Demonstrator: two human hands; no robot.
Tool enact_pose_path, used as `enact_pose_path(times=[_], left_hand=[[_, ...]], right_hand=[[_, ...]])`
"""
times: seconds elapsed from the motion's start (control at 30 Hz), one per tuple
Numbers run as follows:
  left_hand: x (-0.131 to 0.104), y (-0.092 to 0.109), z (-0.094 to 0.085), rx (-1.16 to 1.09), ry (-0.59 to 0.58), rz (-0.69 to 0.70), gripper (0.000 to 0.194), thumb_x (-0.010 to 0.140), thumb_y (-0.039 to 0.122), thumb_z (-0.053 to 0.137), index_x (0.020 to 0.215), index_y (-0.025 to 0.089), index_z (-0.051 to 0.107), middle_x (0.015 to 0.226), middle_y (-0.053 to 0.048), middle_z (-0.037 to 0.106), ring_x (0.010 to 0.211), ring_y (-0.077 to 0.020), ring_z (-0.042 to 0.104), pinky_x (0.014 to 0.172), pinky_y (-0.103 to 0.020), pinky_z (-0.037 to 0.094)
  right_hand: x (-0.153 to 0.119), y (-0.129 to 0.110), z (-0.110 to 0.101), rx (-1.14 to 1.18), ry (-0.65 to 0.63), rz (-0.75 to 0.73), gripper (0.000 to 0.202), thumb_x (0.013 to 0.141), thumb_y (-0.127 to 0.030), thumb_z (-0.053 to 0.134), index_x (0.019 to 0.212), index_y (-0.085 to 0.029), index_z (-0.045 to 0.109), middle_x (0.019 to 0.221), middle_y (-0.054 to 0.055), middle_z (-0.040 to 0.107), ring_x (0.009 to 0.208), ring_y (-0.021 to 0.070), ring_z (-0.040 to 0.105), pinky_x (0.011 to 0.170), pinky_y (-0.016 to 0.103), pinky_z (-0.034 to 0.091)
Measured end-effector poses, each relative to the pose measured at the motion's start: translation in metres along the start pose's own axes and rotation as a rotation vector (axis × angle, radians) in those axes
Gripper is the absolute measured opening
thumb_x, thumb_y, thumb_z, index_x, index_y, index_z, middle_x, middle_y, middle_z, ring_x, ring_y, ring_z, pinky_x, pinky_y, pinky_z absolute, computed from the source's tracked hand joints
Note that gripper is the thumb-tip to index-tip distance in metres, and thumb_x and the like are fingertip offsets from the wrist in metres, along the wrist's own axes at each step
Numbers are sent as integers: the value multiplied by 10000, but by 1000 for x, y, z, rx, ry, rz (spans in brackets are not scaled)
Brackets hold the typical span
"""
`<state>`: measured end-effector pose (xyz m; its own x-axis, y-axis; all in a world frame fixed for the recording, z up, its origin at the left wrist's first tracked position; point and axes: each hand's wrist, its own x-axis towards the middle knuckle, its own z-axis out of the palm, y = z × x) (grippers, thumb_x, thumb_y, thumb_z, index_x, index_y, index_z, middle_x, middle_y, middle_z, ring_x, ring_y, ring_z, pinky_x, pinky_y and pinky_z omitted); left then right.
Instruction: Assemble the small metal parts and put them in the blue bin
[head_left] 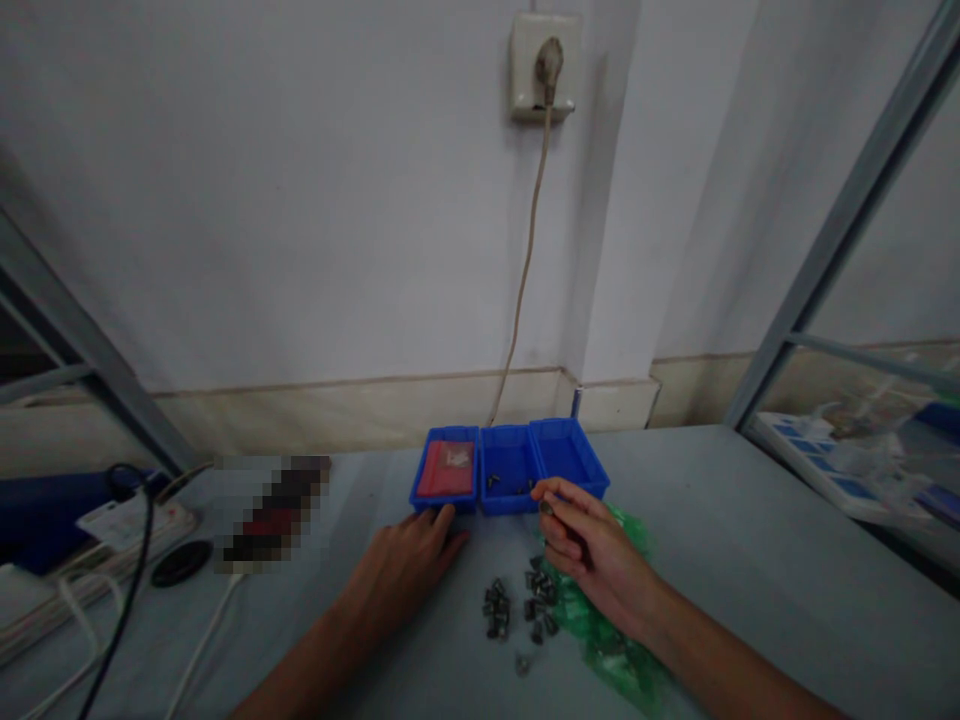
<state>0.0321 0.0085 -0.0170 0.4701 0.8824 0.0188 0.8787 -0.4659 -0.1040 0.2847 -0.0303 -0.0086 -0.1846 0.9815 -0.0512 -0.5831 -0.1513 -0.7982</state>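
Note:
My right hand (589, 545) pinches a small round metal part (546, 508) between thumb and fingers, in front of the blue bins. Its exact kind is too small to make out. Flat on the table, with fingers loosely stretched, my left hand (412, 550) lies against the front of the left blue bin (415, 490), which holds a red packet (444, 470). A few small metal pieces (492, 480) sit in the middle blue bin (510, 440). Two loose groups of small dark metal parts (496, 608) lie on the table between my hands.
Crumpled green plastic (622, 650) lies under my right wrist. The right blue bin (570, 455) adjoins the middle one. At left are a white cable (202, 640), a black round disc (181, 563) and a pixelated object (274, 515). Grey metal posts (840, 215) flank the table.

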Motion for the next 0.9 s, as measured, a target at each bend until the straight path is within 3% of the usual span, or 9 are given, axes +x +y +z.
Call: enact_pose_path(times=[0.27,0.5,0.67,0.9], left_hand=[[1,2,-3,9,-31,1,362,1137,427,404,1297,198,635,1154,-137,770,1011,-331,774,809,-451,636],[3,0,1,6,-37,11,316,1137,371,394,1276,204,624,1106,-123,770,978,-326,777,772,-428,631],[3,-4,7,13,-28,29,320,1135,355,379,1303,219,616,1124,-127,765,972,-310,776,760,-398,624],[5,-4,10,5,-16,28,332,1138,401,378,1271,219,622,1127,-124,765,980,-311,777,773,-405,630]], right_hand=[[-1,-3,2,-28,5,-24,323,829,-420,889,985,-192,722,614,-85,441,471,35,232,411,172,179],[-3,-3,3,-254,57,-133,346,889,-474,821,1098,-211,738,861,0,629,538,59,422,412,169,277],[-2,0,1,-476,96,-260,357,911,-537,778,1075,-223,728,788,-41,557,472,50,404,401,186,291],[-2,0,1,-508,107,-290,335,934,-533,750,1070,-229,716,809,-40,570,468,49,405,396,190,295]])
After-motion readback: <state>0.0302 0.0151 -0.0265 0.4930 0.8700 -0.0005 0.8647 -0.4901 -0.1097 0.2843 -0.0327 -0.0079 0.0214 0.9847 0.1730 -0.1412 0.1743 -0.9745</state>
